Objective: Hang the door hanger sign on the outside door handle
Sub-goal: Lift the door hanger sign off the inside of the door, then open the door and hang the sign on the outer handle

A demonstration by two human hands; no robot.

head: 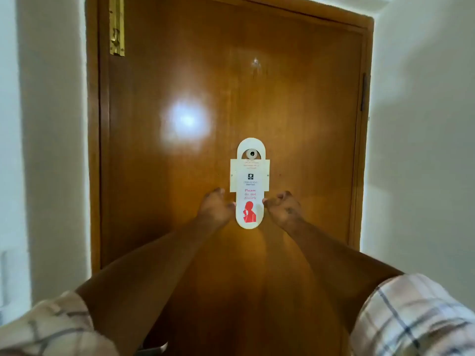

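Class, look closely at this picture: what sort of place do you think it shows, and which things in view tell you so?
Probably a hotel room doorway. The sign reads "Please do not disturb" and hangs on a small round fitting on a varnished wooden door set between plain white walls.

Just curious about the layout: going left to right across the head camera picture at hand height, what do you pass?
White wall → wooden door → left hand → door hanger sign → right hand → door frame.

dim warm light, bright glare spot on the door (pixel 187 120), soft blur, wide-angle bending at edges.
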